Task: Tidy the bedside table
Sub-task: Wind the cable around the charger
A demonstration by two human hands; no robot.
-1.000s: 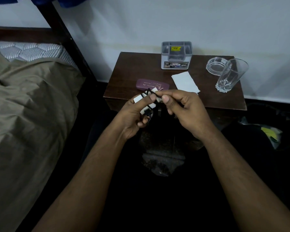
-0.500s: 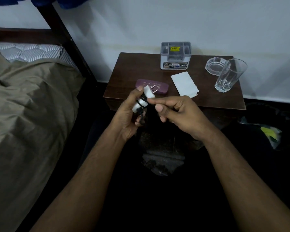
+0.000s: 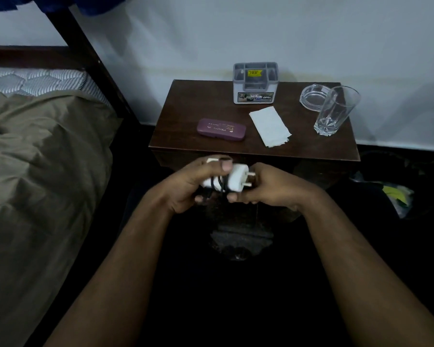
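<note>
A white charger plug (image 3: 236, 180) with a black cable wound round it is held in front of the brown bedside table (image 3: 183, 116), below its front edge. My left hand (image 3: 193, 184) grips the charger's body, thumb over the cable turns. My right hand (image 3: 273, 187) holds the charger at its pronged end, fingers curled under it. The two metal prongs point right. On the table lie a maroon glasses case (image 3: 221, 129) and a white folded tissue (image 3: 269, 126).
A grey desk organiser (image 3: 255, 82) stands at the table's back edge. A glass ashtray (image 3: 311, 96) and a tall drinking glass (image 3: 335, 111) stand at the back right. A bed with an olive cover (image 3: 35, 171) lies to the left. Dark floor clutter sits at right.
Both hands have dropped below the table's front edge with the charger. The charger has turned so its prongs point right, and the cable now sits wound round its body.
</note>
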